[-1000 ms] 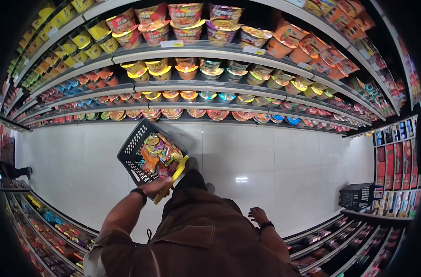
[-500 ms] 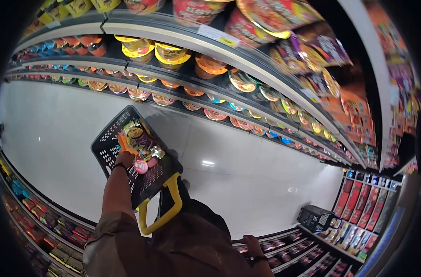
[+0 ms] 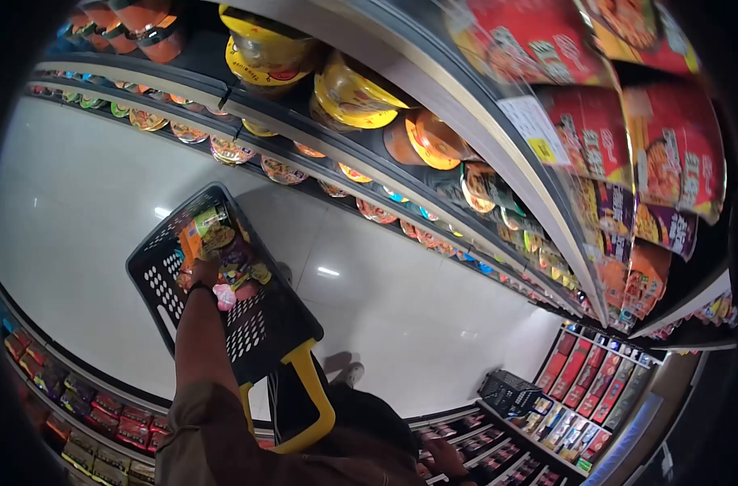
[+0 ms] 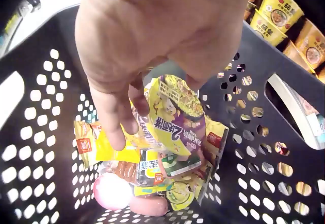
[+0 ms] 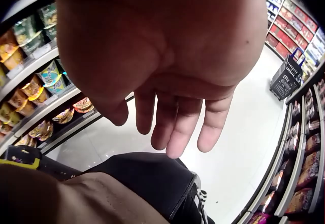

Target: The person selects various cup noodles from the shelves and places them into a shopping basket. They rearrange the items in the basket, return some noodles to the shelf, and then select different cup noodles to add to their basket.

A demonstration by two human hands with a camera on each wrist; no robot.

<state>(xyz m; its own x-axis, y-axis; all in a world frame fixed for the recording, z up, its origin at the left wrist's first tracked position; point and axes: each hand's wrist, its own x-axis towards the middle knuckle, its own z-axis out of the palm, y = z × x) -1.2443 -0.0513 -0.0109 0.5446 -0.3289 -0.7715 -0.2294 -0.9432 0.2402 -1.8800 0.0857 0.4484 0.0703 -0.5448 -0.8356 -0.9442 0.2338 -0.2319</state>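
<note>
My left hand (image 4: 157,36) reaches down inside the dark basket (image 4: 51,112), thumb apart from the fingers. Its loosely bent fingers reach the left edge of a yellow and purple noodle packet (image 4: 175,117); whether they grip it is unclear. Below lie other packets, a pink-and-white round item (image 4: 111,190) and a pink sausage-like item (image 4: 149,205). In the head view the left hand (image 3: 203,274) is beside an orange packet (image 3: 191,240). My right hand (image 5: 162,56) hangs beside the body, fingers loosely extended, holding nothing.
The basket's yellow handle (image 3: 312,405) points toward my body. Shelves of cup and bowl noodles (image 3: 353,89) run along the far side. Pale floor (image 3: 77,186) stretches between shelf rows. Another dark basket (image 3: 508,393) stands near the shelves at lower right.
The left hand has gone from the basket's handle end to the packets inside. The view has turned and moved closer to the noodle shelves. The right hand still hangs low.
</note>
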